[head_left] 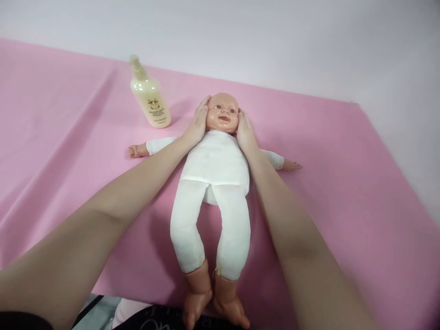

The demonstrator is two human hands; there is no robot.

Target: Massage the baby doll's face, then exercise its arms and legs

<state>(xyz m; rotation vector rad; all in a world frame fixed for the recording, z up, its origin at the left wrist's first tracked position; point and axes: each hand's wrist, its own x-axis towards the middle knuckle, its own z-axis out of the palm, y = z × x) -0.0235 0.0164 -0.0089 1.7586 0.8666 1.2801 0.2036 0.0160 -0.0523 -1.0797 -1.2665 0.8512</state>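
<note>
A baby doll [217,158] with a white cloth body lies on its back, its head away from me and its feet at the near edge. My left hand [198,121] rests against the side of the doll's head [222,112], fingers stretched out and pointing up. On the opposite side of the head, my right hand [246,130] lies with straight fingers along the cheek. Both palms face inward, and the head is between them. The doll's arms stretch out sideways, partly hidden behind my forearms.
A pump bottle [153,103] of pale yellow liquid stands left of the doll's head. Pink cloth [326,183] covers the table, with folds on the left. A white wall or surface [257,41] lies beyond the far edge. Dark clothing shows at the near edge.
</note>
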